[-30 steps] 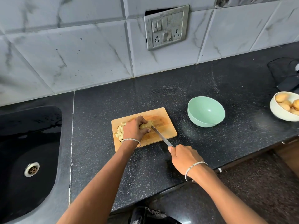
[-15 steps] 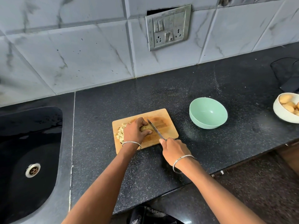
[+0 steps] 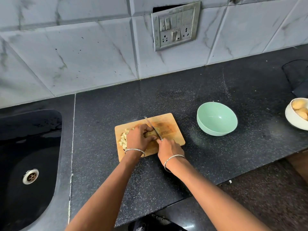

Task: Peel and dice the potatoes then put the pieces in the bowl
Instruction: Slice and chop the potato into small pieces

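Under left grip (image 3: 137, 139), potato (image 3: 150, 133), knife (image 3: 152, 126) alongside

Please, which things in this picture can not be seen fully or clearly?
- Head view: the potato being cut is mostly covered by the left hand.
- The knife handle is hidden in the right hand; only the blade shows.
- The diced pieces lie partly behind the left hand.
- The white bowl is cut off by the right edge, so its potatoes cannot be counted.

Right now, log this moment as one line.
phase: dicing | left hand: holds potato on cutting board | right hand: grips knife | green bowl: empty
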A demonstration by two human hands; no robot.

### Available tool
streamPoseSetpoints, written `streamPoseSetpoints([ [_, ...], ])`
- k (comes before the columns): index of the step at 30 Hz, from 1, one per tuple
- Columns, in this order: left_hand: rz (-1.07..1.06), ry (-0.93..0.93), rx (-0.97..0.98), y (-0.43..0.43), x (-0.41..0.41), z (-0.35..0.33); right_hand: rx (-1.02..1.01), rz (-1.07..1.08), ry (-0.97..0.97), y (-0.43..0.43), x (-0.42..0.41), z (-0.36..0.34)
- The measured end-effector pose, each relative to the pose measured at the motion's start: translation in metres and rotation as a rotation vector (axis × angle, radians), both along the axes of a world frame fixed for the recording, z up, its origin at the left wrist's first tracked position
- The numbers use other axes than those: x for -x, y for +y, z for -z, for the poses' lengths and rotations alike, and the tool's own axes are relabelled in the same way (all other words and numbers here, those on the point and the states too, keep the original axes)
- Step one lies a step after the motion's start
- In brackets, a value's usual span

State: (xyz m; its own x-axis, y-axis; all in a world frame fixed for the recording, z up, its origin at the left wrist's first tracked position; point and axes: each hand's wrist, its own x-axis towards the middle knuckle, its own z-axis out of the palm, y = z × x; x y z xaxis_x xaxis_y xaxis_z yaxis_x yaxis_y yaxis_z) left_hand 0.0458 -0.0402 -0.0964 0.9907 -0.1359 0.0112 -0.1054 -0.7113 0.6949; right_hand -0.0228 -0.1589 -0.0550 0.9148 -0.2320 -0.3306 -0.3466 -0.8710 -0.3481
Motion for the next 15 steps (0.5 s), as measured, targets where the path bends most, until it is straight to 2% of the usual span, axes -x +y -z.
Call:
streamPoseSetpoints([
  [8,0.001,-0.024,-0.022,-0.001,0.002,0.001,0.036,0.007,0.031,-0.013,0.033,0.007],
  [15,0.019,-0.022,-0.021,0.001,-0.001,0.002,0.024,-0.012,0.046,-0.004,0.004,0.007],
])
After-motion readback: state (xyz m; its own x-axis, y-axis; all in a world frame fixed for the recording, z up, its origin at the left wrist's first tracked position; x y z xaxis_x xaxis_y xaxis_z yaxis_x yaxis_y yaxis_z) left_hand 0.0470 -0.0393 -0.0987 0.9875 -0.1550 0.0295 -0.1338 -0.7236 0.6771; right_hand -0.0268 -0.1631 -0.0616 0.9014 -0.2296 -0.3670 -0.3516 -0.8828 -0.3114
